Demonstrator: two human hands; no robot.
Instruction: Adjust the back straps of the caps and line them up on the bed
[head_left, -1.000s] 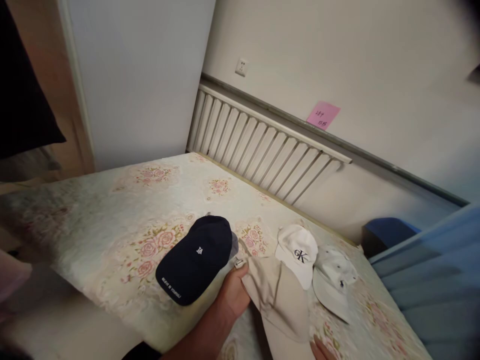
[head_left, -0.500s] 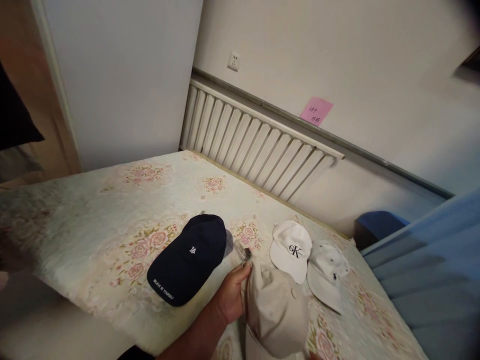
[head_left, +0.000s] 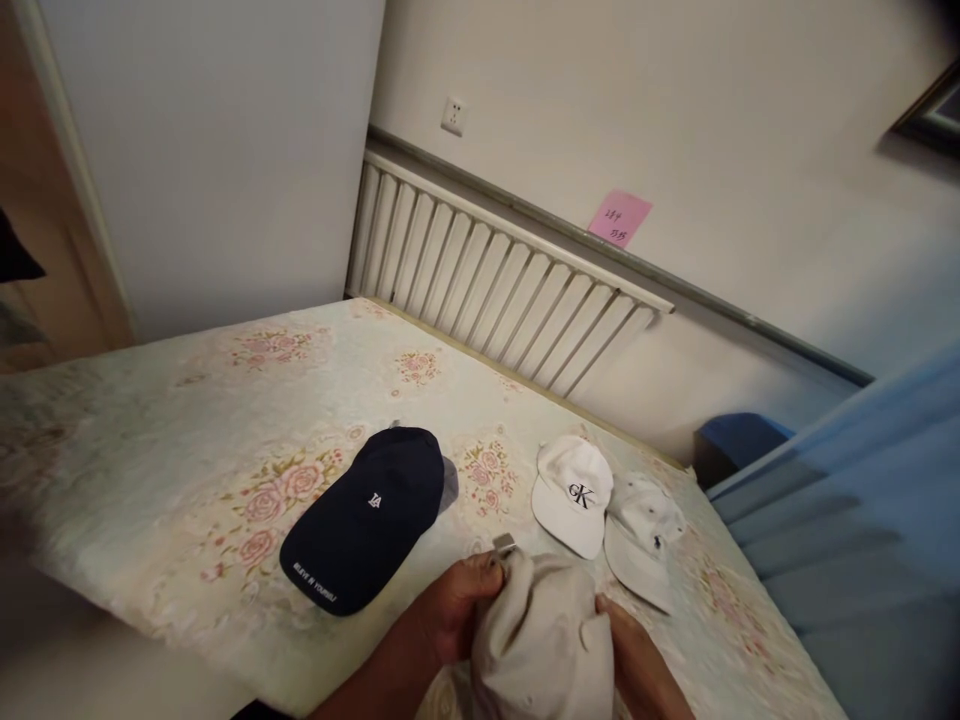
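Beige cap [head_left: 544, 645], one: lower centre of frame, between both hands. Left hand [head_left: 456, 612]: pinching its edge. Right hand [head_left: 641, 660]: touching its side; finger closure cannot be told. Navy cap [head_left: 367, 520], one: left of centre. White cap [head_left: 574, 495], grey cap [head_left: 643, 530]: right of centre, adjoining.

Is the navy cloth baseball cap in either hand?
No: the navy cloth cap lies on the pale floral sheet, while the left hand and right hand hold a beige cloth cap.
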